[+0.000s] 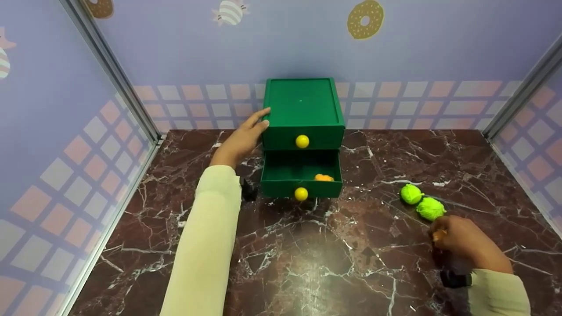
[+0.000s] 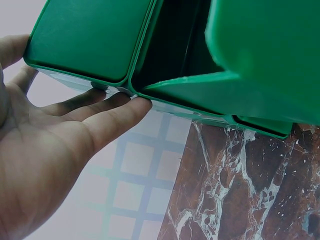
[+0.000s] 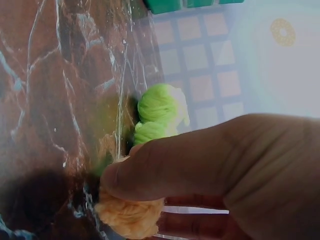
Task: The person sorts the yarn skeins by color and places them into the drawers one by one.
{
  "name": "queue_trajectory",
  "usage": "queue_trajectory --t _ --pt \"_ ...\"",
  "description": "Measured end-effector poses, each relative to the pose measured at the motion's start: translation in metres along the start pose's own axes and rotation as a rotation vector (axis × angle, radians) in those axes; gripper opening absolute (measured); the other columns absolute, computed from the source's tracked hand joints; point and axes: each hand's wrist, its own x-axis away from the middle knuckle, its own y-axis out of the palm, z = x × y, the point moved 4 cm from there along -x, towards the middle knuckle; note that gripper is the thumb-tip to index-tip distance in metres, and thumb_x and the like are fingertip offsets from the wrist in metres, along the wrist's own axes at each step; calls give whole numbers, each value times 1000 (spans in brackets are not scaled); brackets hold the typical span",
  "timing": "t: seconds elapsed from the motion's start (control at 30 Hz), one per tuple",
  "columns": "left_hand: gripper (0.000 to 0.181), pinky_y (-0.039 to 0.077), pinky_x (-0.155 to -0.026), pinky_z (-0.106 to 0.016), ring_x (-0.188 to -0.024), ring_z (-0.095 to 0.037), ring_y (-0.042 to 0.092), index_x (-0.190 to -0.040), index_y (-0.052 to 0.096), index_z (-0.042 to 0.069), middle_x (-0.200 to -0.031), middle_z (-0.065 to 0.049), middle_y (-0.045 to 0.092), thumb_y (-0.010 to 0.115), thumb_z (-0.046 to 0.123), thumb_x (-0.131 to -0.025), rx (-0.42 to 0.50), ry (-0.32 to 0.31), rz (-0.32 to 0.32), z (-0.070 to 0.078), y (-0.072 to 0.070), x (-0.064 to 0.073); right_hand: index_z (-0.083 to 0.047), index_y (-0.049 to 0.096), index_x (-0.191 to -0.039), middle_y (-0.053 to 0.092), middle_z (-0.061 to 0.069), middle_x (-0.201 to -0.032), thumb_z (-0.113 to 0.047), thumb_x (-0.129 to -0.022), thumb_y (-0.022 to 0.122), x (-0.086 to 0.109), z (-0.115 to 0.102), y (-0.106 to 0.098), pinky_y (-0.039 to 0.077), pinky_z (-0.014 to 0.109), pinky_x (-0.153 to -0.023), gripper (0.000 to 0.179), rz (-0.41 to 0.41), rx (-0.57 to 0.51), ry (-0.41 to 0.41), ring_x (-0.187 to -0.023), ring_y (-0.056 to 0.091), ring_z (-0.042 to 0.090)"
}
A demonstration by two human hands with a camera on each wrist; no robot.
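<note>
A green drawer cabinet (image 1: 303, 103) with yellow knobs stands against the back wall, its lower drawer (image 1: 276, 188) pulled out. Inside that drawer lies an orange bundle (image 1: 324, 177), probably yarn. My left hand (image 1: 240, 139) rests on the cabinet's left side, fingers extended along the edge; in the left wrist view the fingertips (image 2: 142, 106) touch the green casing. On the right, my right hand (image 1: 467, 243) pinches an orange yarn ball (image 3: 131, 218) between thumb and fingers, low over the tabletop. Just beyond it sit two neon-green yarn balls (image 1: 430, 208) side by side.
The dark red marbled table (image 1: 281, 263) spreads in front of the cabinet. Lilac panels with a checked border (image 1: 197, 101) enclose the back and both sides, joined by metal corner posts (image 1: 118, 74).
</note>
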Motion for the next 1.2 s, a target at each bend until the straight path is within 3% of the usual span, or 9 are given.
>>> queue_trajectory --t 0.27,0.5,0.67,1.0,1.2 --pt "50 34 -113 -51 -148 -27 26 -153 22 41 -163 -2 13 36 38 -105 14 -5 -2 -2 0 -3 -6 72 -94 65 7 -80 -11 -73 71 -4 -9 -5 40 32 -58 21 48 14 -5 -68 51 19" --pt "47 29 -116 -50 -149 -25 24 -148 25 51 -163 4 12 38 46 -103 -3 13 16 -18 -5 -18 -7 72 -95 65 9 -84 -16 -78 73 -6 -21 -12 40 34 -61 19 126 20 -37 -72 53 21" --pt "45 29 -116 -51 -148 -23 27 -146 28 53 -162 5 16 39 47 -103 -7 18 30 -21 -6 -21 -6 72 -97 64 10 -86 -14 -76 73 -8 -28 -16 39 33 -62 23 165 9 -54 -73 50 21" --pt "50 32 -115 -49 -147 -27 27 -153 21 42 -164 -2 12 36 39 -106 -8 2 8 -5 0 -4 -10 70 -96 63 11 -93 -9 -76 73 -10 -45 -23 42 36 -66 21 264 -9 -128 -76 52 21" --pt "50 32 -115 -50 -147 -27 27 -153 22 41 -164 0 11 36 39 -106 -9 -4 12 -1 1 0 -5 70 -100 63 15 -99 -8 -78 73 -15 -56 -25 44 41 -69 23 290 -17 -158 -79 55 25"
